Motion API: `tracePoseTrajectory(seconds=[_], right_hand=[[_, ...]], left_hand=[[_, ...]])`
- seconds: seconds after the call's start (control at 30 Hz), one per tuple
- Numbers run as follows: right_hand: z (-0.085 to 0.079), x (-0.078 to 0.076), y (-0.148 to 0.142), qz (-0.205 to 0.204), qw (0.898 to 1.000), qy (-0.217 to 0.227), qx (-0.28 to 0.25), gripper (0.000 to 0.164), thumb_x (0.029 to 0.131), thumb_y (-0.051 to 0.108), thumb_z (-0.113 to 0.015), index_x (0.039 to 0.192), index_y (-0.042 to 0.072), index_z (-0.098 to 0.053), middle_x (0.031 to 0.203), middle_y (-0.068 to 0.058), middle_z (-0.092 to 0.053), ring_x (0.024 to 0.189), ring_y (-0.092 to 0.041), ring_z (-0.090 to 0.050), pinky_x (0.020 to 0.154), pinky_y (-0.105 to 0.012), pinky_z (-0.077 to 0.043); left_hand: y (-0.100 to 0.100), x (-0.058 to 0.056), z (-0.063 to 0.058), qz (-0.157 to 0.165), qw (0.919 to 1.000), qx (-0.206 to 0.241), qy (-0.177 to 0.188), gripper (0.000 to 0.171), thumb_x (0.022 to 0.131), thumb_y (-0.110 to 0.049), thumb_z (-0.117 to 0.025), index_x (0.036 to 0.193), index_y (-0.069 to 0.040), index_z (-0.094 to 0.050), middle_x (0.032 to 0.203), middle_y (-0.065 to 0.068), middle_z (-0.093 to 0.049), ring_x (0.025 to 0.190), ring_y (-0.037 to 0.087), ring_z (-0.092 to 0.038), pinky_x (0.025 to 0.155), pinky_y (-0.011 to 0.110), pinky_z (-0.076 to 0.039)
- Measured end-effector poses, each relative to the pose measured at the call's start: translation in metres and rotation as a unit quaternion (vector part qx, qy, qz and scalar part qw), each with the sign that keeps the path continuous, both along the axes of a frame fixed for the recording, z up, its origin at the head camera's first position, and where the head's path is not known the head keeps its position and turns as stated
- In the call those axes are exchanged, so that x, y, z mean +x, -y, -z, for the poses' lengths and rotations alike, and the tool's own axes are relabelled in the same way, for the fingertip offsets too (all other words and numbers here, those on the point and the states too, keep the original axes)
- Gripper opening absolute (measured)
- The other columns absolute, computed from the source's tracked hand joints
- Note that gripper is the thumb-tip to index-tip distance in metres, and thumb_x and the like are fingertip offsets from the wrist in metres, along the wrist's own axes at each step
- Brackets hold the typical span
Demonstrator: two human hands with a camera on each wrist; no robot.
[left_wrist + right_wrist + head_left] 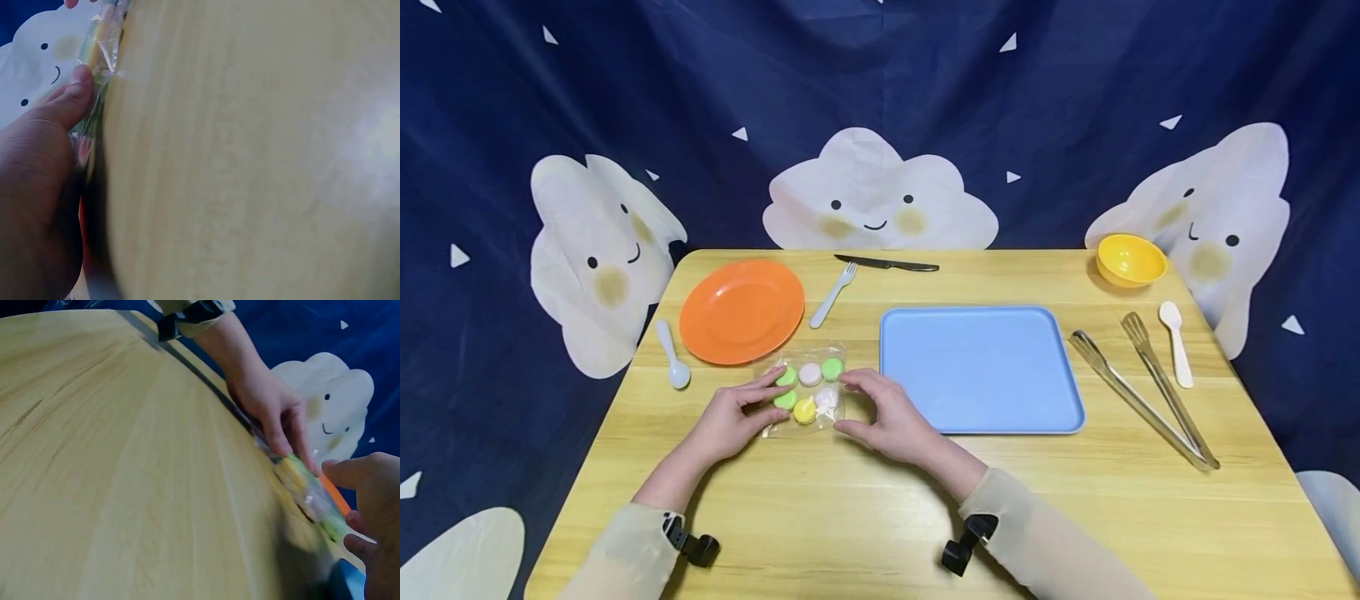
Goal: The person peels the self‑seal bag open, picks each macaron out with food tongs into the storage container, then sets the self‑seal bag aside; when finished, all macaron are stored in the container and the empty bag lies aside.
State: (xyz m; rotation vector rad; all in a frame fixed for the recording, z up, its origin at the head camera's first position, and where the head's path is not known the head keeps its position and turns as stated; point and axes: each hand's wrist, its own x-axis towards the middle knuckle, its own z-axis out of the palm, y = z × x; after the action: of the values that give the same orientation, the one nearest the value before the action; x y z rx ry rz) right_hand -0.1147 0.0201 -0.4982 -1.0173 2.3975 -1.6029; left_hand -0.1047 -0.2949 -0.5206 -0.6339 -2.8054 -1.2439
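A clear plastic bag of macarons (809, 373) lies on the table, with green, yellow and pale pieces inside. My left hand (735, 420) holds its left end, thumb at the near side and fingers over the green pieces. In the left wrist view, the thumb (75, 94) presses against the crinkled plastic. At the bag's right edge is my right hand (891, 417), thumb and fingers spread apart around that side. The right wrist view shows the right hand (378, 500) beside the bag with relaxed fingers, and the left hand (269, 403) on the bag's other end.
Behind the bag lie an orange plate (742, 312), a fork (833, 295) and a black knife (887, 264). A pale spoon (673, 358) is at left. To the right are a blue tray (982, 371), metal tongs (1138, 400), a white spoon (1176, 343) and a yellow bowl (1131, 261).
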Motion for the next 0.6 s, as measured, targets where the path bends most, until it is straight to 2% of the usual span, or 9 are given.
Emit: tracePoseTrajectory(seconds=[0.17,0.33,0.5,0.6], right_hand=[[0.008,0.003,0.014,0.011,0.999,-0.014,0.041,0.046,0.086,0.010,-0.090,0.126,-0.001,-0.070,0.130,-0.010,-0.067,0.125,-0.023,-0.061,0.113,-0.037,-0.048],[0.012,0.007,0.024,0.032,0.991,-0.073,0.103,0.029,0.088,0.013,-0.089,0.111,0.003,-0.075,0.119,-0.004,-0.065,0.116,-0.021,-0.060,0.105,-0.034,-0.051],[0.010,0.010,0.027,0.049,0.983,-0.108,0.137,0.021,0.092,0.017,-0.086,0.106,0.005,-0.077,0.113,-0.002,-0.063,0.109,-0.019,-0.058,0.098,-0.029,-0.054],[0.010,0.012,0.026,0.052,0.982,-0.121,0.136,0.017,0.094,0.020,-0.084,0.104,0.006,-0.079,0.110,-0.002,-0.064,0.105,-0.018,-0.059,0.093,-0.028,-0.055]], left_hand=[[0.001,-0.001,0.004,-0.007,0.9999,0.014,0.003,0.039,0.089,-0.021,-0.087,0.127,-0.016,-0.078,0.151,0.001,-0.058,0.142,0.027,-0.053,0.115,0.017,-0.035],[-0.001,0.001,0.002,-0.020,0.9993,0.028,0.017,0.041,0.087,-0.018,-0.089,0.126,-0.017,-0.079,0.151,0.001,-0.058,0.141,0.027,-0.053,0.113,0.014,-0.036],[-0.002,0.002,0.002,-0.025,0.9989,0.035,0.020,0.040,0.087,-0.016,-0.089,0.125,-0.016,-0.079,0.150,0.002,-0.059,0.140,0.027,-0.053,0.112,0.013,-0.036],[-0.001,0.002,0.002,-0.024,0.9988,0.039,0.019,0.039,0.087,-0.015,-0.089,0.125,-0.014,-0.080,0.150,0.003,-0.059,0.141,0.026,-0.053,0.113,0.013,-0.036]])
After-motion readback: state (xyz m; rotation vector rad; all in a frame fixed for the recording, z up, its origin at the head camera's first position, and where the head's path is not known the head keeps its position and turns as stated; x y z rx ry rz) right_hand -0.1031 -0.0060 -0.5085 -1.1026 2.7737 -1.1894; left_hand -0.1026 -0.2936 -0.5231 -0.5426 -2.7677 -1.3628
